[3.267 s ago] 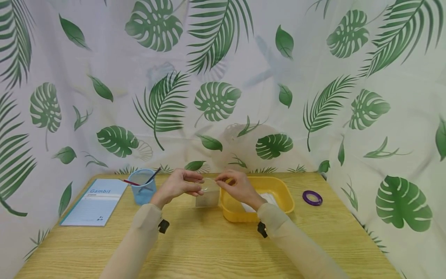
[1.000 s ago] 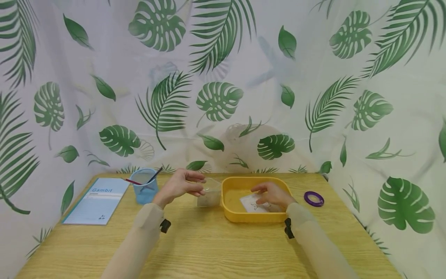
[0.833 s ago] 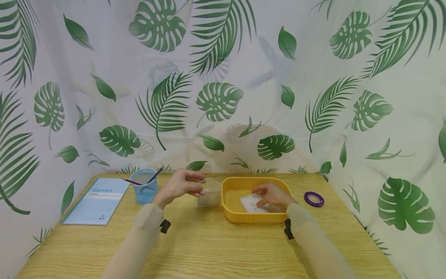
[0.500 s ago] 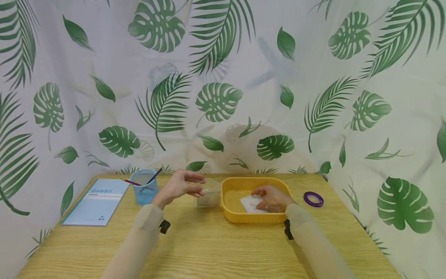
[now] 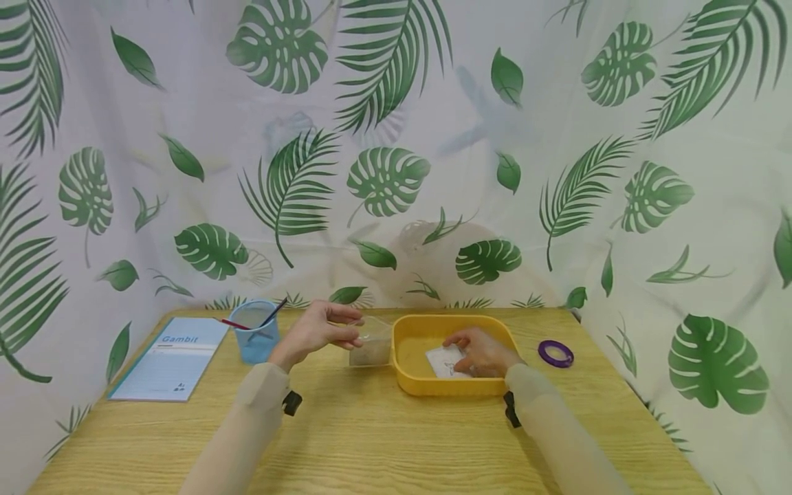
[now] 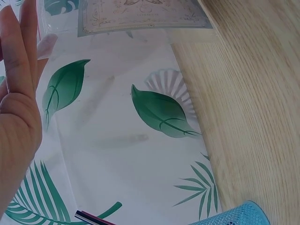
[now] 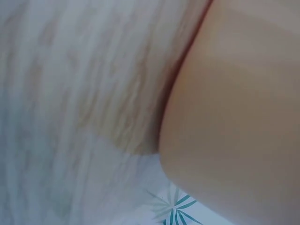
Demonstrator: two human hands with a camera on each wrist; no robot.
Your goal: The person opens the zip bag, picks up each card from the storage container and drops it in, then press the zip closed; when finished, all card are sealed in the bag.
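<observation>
Wood desk (image 5: 371,440); leaf-print cloth (image 5: 458,172) behind yellow tray (image 5: 448,387). Left hand (image 5: 317,332) pinches clear bag (image 5: 371,352) beside tray; right hand (image 5: 485,352) inside, grip unclear.

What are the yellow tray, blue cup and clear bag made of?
Tray: probably smooth plastic, as it's one even colour with rounded corners.
Cup: perhaps painted metal mesh, or plastic, since tiny holes show.
Bag: likely thin, shiny plastic, because a printed card shows through and light glints off it.
</observation>
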